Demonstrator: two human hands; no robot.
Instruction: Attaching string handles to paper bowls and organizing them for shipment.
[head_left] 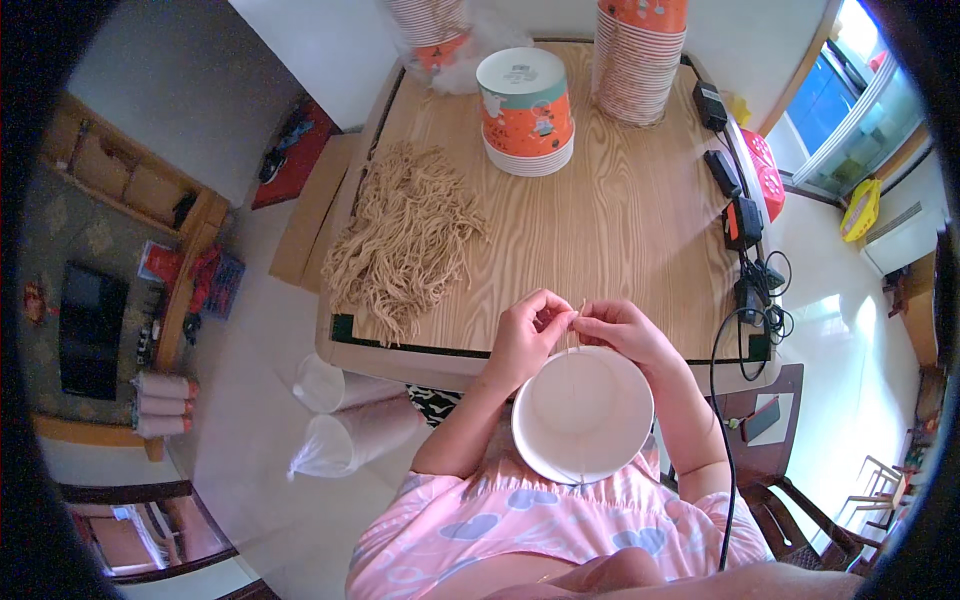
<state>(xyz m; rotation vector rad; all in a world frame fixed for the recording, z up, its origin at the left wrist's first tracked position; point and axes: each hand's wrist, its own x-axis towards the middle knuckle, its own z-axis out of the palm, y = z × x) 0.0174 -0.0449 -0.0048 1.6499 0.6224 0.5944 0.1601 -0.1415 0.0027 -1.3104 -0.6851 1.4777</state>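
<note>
A white paper tub (pixel 582 415) rests against my lap, its open mouth facing up. My left hand (pixel 535 328) and my right hand (pixel 618 328) meet just above its far rim, both closed in a pinch. Between the fingertips is a thin tan cord (pixel 573 340), which runs down to the rim and seems to cross the opening. Where the cord ends is hard to make out. To the left on the table lies a loose heap of similar tan cords (pixel 410 235).
Upside-down orange-and-green printed tubs (pixel 527 112) stand stacked mid-table. Taller tub stacks (pixel 640 65) rise at the back, one near a clear plastic bag (pixel 480 50). Black power adapters and cables (pixel 745 225) line the right edge. Bagged white tubs (pixel 355 430) lie on the floor, left.
</note>
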